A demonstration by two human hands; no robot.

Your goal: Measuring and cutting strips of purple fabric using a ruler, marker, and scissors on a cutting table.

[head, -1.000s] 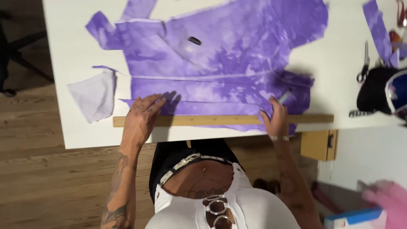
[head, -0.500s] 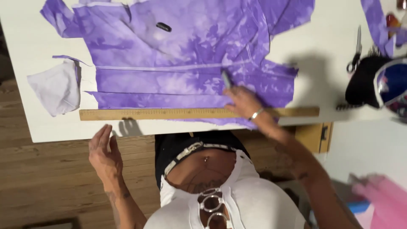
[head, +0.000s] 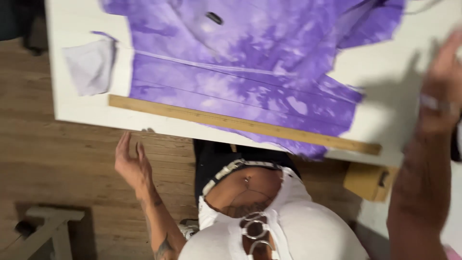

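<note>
Your left hand [head: 131, 166] hangs empty, fingers spread, just below the worktop [head: 77, 108] edge. The wooden ruler [head: 240, 124] lies lengthwise along the purple fabric [head: 250, 72], nearer that hand. Your right hand [head: 440, 91] is blurred, apparently holding nothing.

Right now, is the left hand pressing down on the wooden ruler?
No. The left hand hangs open below the table edge, apart from the wooden ruler lying across the purple tie-dye fabric.

- A pale lilac fabric scrap [head: 89, 72] lies near the white worktop's [head: 385, 82] left edge.
- A small dark object [head: 214, 18] sits near the top.
- Wooden floor [head: 57, 154] below.
- A grey stool [head: 48, 228] stands bottom left.
</note>
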